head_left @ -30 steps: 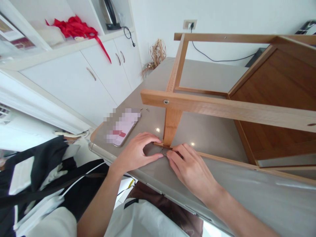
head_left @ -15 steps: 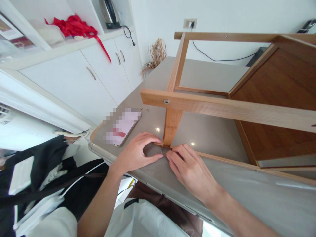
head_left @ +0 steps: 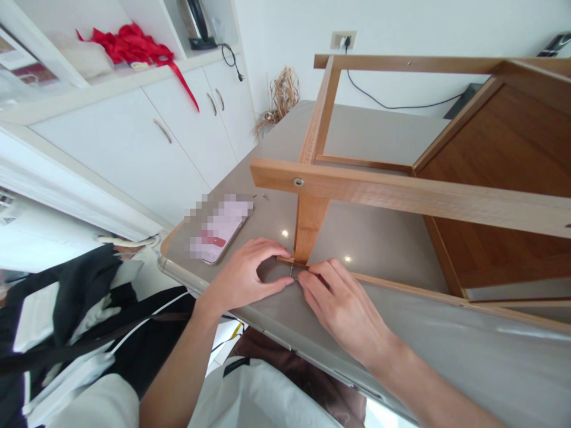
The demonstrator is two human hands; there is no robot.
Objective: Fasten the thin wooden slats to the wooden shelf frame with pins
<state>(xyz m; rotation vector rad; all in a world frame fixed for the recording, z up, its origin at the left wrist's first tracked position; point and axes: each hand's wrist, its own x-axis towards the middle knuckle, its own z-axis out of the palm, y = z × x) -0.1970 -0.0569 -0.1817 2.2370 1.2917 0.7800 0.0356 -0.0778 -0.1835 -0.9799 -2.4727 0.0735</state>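
A light wooden frame (head_left: 312, 229) with a dark brown panel (head_left: 513, 190) lies on the grey tabletop (head_left: 379, 244). At its near left corner a thin metal screw (head_left: 291, 271) sticks out of the lower rail towards me. My left hand (head_left: 245, 276) curves around this spot, forefinger against the rail end and thumb at the screw's outer end. From the right, my right hand (head_left: 341, 303) is closed in a pinch at the screw head. A small, thin metal piece shows at its fingertips, mostly hidden by them. Another fastener (head_left: 298, 182) sits in the upper rail.
A phone (head_left: 223, 229) lies left of the frame, with small loose screws (head_left: 266, 197) beyond it. Dried plant stalks (head_left: 283, 95) stand at the far corner. White cabinets (head_left: 134, 137) carry red ribbon (head_left: 134, 47) and a kettle (head_left: 198, 24). The table edge (head_left: 267, 330) is close to me.
The whole view has shifted very slightly. Both hands stay at the screw in nearly the same pose, with no clear movement of the frame on the table.
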